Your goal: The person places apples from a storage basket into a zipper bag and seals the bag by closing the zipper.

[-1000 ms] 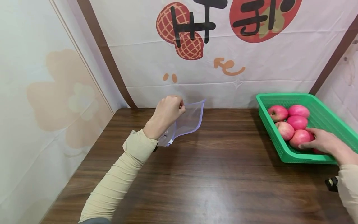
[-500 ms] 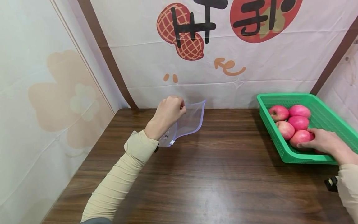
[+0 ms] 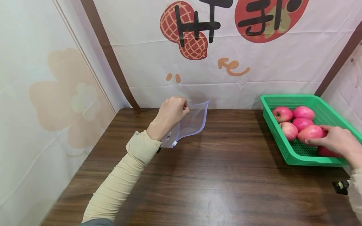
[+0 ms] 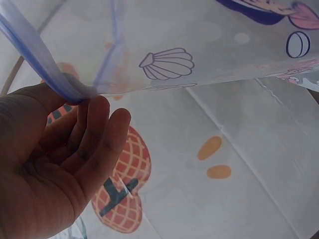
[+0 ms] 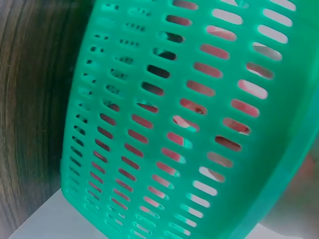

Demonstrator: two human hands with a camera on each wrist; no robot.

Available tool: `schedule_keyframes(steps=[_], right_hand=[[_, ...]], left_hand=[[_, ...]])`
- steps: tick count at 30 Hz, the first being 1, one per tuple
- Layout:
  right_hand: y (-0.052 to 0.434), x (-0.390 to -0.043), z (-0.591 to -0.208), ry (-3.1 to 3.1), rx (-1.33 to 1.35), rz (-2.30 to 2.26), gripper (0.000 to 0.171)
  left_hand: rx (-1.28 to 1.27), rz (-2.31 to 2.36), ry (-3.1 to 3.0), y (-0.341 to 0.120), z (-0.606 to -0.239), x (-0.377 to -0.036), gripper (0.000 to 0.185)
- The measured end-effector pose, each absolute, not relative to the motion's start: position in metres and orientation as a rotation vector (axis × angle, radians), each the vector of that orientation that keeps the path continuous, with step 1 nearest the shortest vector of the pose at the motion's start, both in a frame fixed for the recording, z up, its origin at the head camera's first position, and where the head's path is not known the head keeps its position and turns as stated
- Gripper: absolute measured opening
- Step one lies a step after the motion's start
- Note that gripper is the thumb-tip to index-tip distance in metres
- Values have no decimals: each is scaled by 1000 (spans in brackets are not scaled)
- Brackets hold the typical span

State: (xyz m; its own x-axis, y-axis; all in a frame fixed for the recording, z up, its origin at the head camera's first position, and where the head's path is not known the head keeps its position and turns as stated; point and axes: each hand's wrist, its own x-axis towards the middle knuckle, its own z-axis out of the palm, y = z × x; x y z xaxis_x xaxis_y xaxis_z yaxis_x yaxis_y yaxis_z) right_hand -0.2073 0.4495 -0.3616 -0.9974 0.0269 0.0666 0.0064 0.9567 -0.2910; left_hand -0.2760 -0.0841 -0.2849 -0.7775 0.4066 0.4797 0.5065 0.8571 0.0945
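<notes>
My left hand (image 3: 171,114) pinches the rim of a clear zip bag (image 3: 193,119) with a purple edge and a white slider. In the left wrist view the thumb and fingertips of the left hand (image 4: 65,149) grip that purple rim, and shell prints show on the bag (image 4: 209,45). My right hand (image 3: 336,141) reaches into the green basket (image 3: 299,159) at the right and grips a pink-red apple (image 3: 311,133) between thumb and fingers. The right wrist view shows mostly the slotted wall of the basket (image 5: 194,102), which hides most of the hand and apples.
Several other apples sit in the basket, such as a red apple (image 3: 282,114) at its back left and one apple (image 3: 326,152) under the right hand. A brown wood-grain table (image 3: 215,175) lies below, with a printed cloth (image 3: 141,62) behind it.
My right hand has lifted the apple slightly and shifted it right, and basket mesh now shows beneath it. The left hand and bag have stayed nearly still.
</notes>
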Motion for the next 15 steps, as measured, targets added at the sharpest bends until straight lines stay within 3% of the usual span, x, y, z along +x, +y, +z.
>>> schedule_keyframes(steps=[15], right_hand=[[439, -205, -345, -2829, -284, 610, 90]], left_hand=[[-682, -295, -2599, -81, -285, -278, 11]])
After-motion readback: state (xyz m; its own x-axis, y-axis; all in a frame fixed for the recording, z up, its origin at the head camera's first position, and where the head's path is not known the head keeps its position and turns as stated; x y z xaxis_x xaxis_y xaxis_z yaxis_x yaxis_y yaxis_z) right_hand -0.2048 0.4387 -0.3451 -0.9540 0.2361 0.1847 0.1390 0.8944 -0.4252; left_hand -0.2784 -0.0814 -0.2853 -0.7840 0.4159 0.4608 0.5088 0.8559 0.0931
